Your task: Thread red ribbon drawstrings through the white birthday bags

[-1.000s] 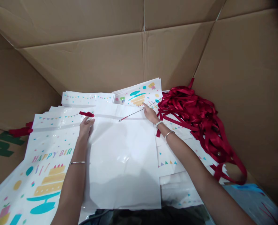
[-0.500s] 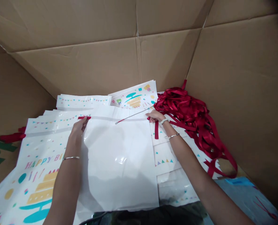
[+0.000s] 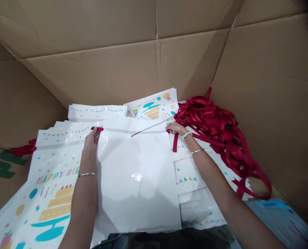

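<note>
A blank white plastic bag [image 3: 138, 166] lies face up in front of me, with a channel running across its top. At its upper left corner my left hand [image 3: 92, 136] pinches a short red ribbon end [image 3: 97, 129] that sticks out there. My right hand [image 3: 176, 128] is closed at the upper right corner, pinching red ribbon; a short ribbon tail [image 3: 175, 142] hangs below it. A thin looped wire [image 3: 150, 126] lies across the bag's top, running towards the right hand's side.
A tangled heap of red ribbon [image 3: 208, 116] lies at the right. Printed birthday bags [image 3: 56, 166] are stacked at left, and more printed sheets [image 3: 154, 107] lie behind. Cardboard walls [image 3: 104, 72] enclose the back and sides. A blue-tinted plastic packet [image 3: 275, 216] sits at lower right.
The whole view has shifted slightly, so things appear a little further right. My right fingers look more closed at the bag's corner. Otherwise both hands stay at the same corners.
</note>
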{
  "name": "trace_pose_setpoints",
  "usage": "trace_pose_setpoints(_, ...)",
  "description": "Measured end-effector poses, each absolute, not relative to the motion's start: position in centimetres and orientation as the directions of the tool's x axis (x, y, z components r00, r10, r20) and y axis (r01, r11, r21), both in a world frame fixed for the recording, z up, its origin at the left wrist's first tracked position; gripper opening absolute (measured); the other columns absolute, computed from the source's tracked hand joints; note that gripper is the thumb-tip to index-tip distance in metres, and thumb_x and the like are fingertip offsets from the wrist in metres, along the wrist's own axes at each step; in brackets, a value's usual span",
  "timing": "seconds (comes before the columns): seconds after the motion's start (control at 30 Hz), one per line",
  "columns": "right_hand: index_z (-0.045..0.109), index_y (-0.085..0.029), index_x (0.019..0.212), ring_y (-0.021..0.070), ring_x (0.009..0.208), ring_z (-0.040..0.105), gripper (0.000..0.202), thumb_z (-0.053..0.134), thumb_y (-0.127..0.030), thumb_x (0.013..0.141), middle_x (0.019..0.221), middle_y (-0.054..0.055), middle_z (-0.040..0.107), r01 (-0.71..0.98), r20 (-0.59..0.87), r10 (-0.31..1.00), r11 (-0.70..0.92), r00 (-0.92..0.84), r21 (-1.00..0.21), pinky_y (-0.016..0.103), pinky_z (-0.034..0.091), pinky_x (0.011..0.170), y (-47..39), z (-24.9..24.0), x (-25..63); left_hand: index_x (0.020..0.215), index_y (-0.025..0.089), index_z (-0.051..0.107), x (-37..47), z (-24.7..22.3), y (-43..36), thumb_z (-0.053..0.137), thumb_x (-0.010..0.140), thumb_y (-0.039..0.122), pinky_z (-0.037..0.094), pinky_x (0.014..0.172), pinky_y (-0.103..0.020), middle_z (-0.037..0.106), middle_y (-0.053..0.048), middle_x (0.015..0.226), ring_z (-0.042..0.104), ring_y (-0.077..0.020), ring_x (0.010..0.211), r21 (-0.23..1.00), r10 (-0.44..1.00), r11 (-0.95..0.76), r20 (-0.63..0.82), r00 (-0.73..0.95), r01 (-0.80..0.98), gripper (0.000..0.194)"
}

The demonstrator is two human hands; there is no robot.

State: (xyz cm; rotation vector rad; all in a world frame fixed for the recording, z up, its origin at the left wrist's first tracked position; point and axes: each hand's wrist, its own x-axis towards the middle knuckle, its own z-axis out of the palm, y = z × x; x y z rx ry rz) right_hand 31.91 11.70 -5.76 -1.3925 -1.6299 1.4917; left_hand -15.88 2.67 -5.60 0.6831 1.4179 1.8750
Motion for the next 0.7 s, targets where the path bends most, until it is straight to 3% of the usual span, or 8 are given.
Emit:
trace_pose_setpoints(0.1, 0.049, -0.015, 0.065, 0.0027, 0.031, 0.032, 0.026, 0.062, -0.01, 0.088, 0.043, -0.005, 0.047, 0.322, -0.225, 0.918, -0.115, -0.327, -0.94, 0.016, 0.018, 0.032, 11.9, -6.1, 31.9, 0.092, 0.014, 0.068, -16.8, -5.5, 2.9, 0.055, 0.094, 0.035, 0.06, 0.089, -0.03, 0.074, -0.013, 0.098, 0.071, -0.0211, 0.101, 0.9, 0.822, -0.256, 0.012, -0.569, -0.352, 0.025)
trace_pose_setpoints(0.2, 0.051, -0.014, 0.066, 0.0029, 0.031, 0.036, 0.026, 0.06, -0.011, 0.091, 0.045, -0.004, 0.049, 0.349, -0.219, 0.924, -0.103, -0.314, -0.932, 0.016, 0.021, 0.032, 11.8, -6.1, 31.9, 0.096, 0.014, 0.068, -17.5, -5.9, 3.0, 0.058, 0.087, 0.022, 0.058, 0.096, -0.032, 0.073, -0.014, 0.101, 0.069, -0.023, 0.109, 0.875, 0.829, -0.294, 0.032, -0.558, -0.385, 0.015)
trace_pose_setpoints(0.33, 0.051, -0.014, 0.067, 0.0032, 0.033, 0.038, 0.027, 0.059, -0.012, 0.092, 0.044, -0.004, 0.048, 0.359, -0.214, 0.922, -0.09, -0.323, -0.929, 0.015, 0.022, 0.033, 11.6, -6.1, 32.0, 0.102, 0.015, 0.066, -17.5, -6.4, 3.2, 0.063, 0.08, 0.008, 0.055, 0.099, -0.03, 0.072, -0.012, 0.101, 0.07, -0.0207, 0.106, 0.898, 0.807, -0.314, 0.081, -0.585, -0.309, 0.023)
trace_pose_setpoints(0.7, 0.053, -0.014, 0.068, 0.0043, 0.033, 0.039, 0.024, 0.06, -0.013, 0.091, 0.043, -0.004, 0.048, 0.371, -0.177, 0.932, -0.051, -0.315, -0.927, 0.015, 0.022, 0.033, 12.2, -7.2, 32.1, 0.097, 0.018, 0.066, -16.9, -6.7, 3.7, 0.074, 0.081, 0.024, 0.059, 0.088, -0.029, 0.072, -0.008, 0.093, 0.072, -0.0189, 0.092, 0.907, 0.761, -0.353, 0.138, -0.634, -0.227, 0.019)
